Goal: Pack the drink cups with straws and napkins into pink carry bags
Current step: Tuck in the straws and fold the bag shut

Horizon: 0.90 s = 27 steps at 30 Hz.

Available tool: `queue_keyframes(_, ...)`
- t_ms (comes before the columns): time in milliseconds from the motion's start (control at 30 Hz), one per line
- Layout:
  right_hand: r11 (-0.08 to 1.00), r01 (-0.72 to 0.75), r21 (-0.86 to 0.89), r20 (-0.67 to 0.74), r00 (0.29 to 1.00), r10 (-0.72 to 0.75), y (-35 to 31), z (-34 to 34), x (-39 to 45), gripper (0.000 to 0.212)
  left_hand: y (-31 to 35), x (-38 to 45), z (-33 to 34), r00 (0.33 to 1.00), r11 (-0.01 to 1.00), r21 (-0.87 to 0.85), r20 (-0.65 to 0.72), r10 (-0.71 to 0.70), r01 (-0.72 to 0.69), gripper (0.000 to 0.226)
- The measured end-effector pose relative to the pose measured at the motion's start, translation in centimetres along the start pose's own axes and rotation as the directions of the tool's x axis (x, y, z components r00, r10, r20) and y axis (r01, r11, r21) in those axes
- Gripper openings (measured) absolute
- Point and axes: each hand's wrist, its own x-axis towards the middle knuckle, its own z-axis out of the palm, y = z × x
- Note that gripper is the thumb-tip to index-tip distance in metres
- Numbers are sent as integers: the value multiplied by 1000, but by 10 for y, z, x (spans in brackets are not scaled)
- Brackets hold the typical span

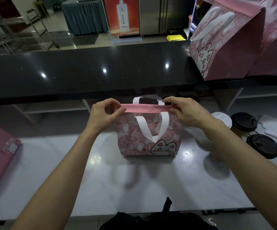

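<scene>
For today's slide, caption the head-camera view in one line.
Both bare hands pinch the top edge of a pink cat-print carry bag standing on the white counter, lidded cups waiting alongside.

black counter (84, 70) | red bottle poster (122, 15) | metal trolley (40, 29) | yellow item (176, 37) on floor

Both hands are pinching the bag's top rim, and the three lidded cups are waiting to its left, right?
Not quite. The head view shows both the left hand and right hand pinching the bag at its top rim, but the three cups stand to its right, not its left.
</scene>
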Motion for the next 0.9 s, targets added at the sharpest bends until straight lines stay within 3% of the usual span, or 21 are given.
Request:
queue_keyframes(100, 999, 6, -40, 33, 999, -5, 0, 2, 3, 25, 0, 2, -1, 999, 998, -34, 3, -51, 51, 42)
queue_keyframes(300, 997, -23, -73, 41, 999, 26, -3, 5, 3, 22, -7, -2, -11, 974, 967, -224, 216, -69, 118, 60)
queue_keyframes(367, 997, -29, -72, 45, 998, 32, -5, 5, 2, 23, -10, -1, -13, 962, 960, -248, 264, -66, 134, 56)
queue_keyframes(500, 996, -38, -75, 26, 999, 40, -10, 3, 1, 22, -12, -3, -4, 994, 994, -96, 101, -51, 61, 38)
queue_keyframes(567, 997, -37, -71, 7, 999, 38, -16, 1, 0, 24, -13, -8, 0, 1000, 1000, 8, 3, 27, -27, 35)
queue_keyframes(667, 997, -10, -77, 0, 1000, 10, -23, -3, -4, 53, -12, -14, 4, 985, 971, 197, -79, 156, -138, 34)
queue_keyframes(733, 989, 29, -148, 23, 999, -26, -27, -4, -5, 70, -12, -17, 8, 987, 976, 182, -88, 136, -118, 36)
queue_keyframes(800, 969, 62, -238, 49, 997, -52, -29, -3, -4, 69, -12, -18, 11, 994, 991, 114, -71, 80, -71, 38)
queue_keyframes(900, 968, 72, -239, 56, 997, -60, -31, -4, -2, 63, -14, -20, 12, 999, 998, 40, 13, 52, -53, 50)
